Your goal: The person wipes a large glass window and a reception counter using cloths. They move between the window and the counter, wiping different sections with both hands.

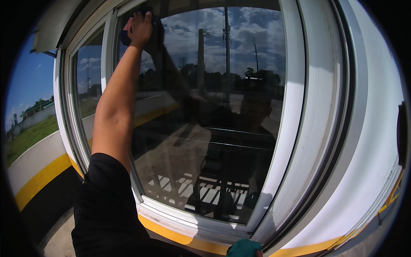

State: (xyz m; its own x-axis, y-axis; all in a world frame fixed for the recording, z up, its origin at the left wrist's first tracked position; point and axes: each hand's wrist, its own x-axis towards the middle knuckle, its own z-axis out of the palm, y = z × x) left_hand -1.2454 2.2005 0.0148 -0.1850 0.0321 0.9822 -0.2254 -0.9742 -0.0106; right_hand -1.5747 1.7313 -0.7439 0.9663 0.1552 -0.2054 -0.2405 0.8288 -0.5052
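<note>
My left arm reaches up to the top left corner of a dark glass window pane (205,111). There my left hand (141,29) presses a dark blue cloth (125,37) with a pink patch flat against the glass, its fingers bent over the cloth. At the bottom edge of the view, below the window sill, a bunched green cloth (243,248) shows. Only a sliver of my right hand (259,253) appears beside it, closed on the cloth; the rest is cut off.
A white window frame (295,107) surrounds the pane, with a narrower pane (88,73) to the left. Below runs a wall with a yellow stripe (43,182). A white wall (381,141) stands at the right. Sky, poles and my own outline reflect in the glass.
</note>
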